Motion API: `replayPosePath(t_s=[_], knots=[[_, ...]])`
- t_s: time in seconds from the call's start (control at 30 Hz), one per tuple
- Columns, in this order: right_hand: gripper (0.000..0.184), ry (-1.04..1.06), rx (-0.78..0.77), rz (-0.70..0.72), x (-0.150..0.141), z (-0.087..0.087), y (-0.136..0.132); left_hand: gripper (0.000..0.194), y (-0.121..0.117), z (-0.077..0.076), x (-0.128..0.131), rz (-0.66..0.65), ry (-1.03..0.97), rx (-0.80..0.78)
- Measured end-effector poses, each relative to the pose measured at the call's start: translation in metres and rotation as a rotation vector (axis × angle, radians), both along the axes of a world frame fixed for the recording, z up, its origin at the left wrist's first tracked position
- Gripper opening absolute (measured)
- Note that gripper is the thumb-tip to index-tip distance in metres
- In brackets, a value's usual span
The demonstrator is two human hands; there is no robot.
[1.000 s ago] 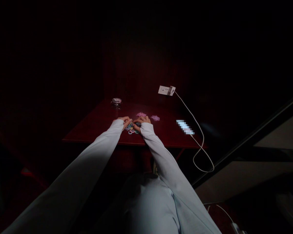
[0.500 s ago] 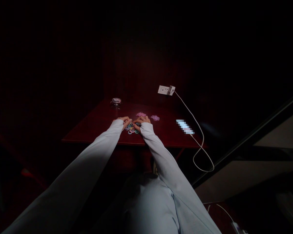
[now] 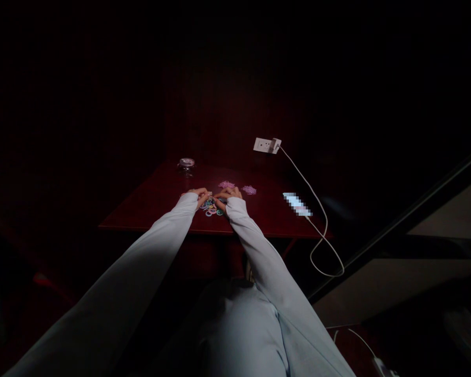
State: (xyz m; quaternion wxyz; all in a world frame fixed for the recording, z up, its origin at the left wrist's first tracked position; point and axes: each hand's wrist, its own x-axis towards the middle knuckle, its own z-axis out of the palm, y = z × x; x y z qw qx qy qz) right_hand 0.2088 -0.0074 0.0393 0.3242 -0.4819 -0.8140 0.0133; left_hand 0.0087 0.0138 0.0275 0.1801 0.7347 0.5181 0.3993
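Note:
A loose pile of small coloured rings that look like hair ties (image 3: pixel 211 207) lies near the front of the dark red table (image 3: pixel 160 209). My left hand (image 3: pixel 201 195) is at the pile's left side, its fingers bent and closed together. Opposite it, my right hand (image 3: pixel 230 195) reaches in from the right with curled fingers. The fingertips of both hands nearly meet above the rings, and whatever they pinch is too small and dark to make out. Just beyond my hands are a pink heap of small bands (image 3: pixel 226 184) and a purple-pink heap (image 3: pixel 249 190).
A clear jar with a pale lid (image 3: pixel 187 164) stands at the back left. On the right, a blurred-out phone (image 3: pixel 297 204) lies with a white cable (image 3: pixel 325 220) running to the wall socket (image 3: pixel 262 145). Another white plug or power strip (image 3: pixel 382 367) is on the floor.

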Motion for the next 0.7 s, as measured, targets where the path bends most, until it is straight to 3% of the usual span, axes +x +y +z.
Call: replayPosePath(t_s=[0.7], knots=[[0.021,0.008,-0.010,-0.007,0.0023,-0.0007,0.0024,0.032,0.0038,-0.0027,-0.0018,0.012,0.014,0.005]])
